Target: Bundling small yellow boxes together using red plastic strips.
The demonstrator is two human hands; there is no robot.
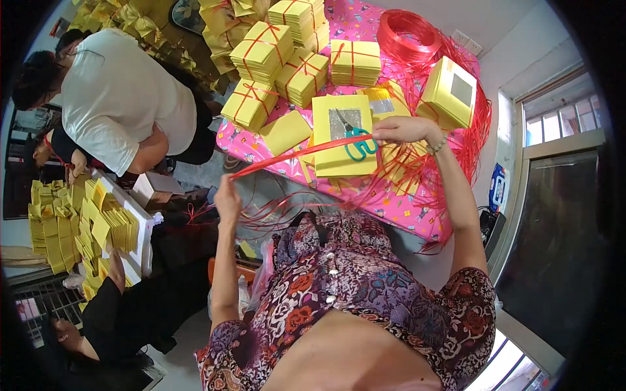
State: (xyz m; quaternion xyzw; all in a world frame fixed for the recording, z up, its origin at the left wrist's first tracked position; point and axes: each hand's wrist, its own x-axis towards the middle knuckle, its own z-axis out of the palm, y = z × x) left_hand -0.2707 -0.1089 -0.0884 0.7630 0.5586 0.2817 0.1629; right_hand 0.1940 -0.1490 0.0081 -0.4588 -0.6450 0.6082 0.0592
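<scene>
1. Head view, centre: a red ribbon runs taut from 9 to 2 o'clock, above the person's lap. The left hand, at 9 o'clock, is closed on one end. The right hand, at 2 o'clock, pinches the other between thumb and fingers. The hands are well apart.
2. At 1 o'clock, scissors lie on a yellow stack; the ribbon crosses in front of them.
3. From 11 to 12 o'clock, tied bundles sit on a pink cloth. A ribbon coil lies farther out at 1.
4. At 2 o'clock, a yellow block bears a grey panel, its detail too small to read.
5. At 3 o'clock, a blue pack carries a printed label.
6. Co-workers are at 10 and 8 o'clock.
</scene>
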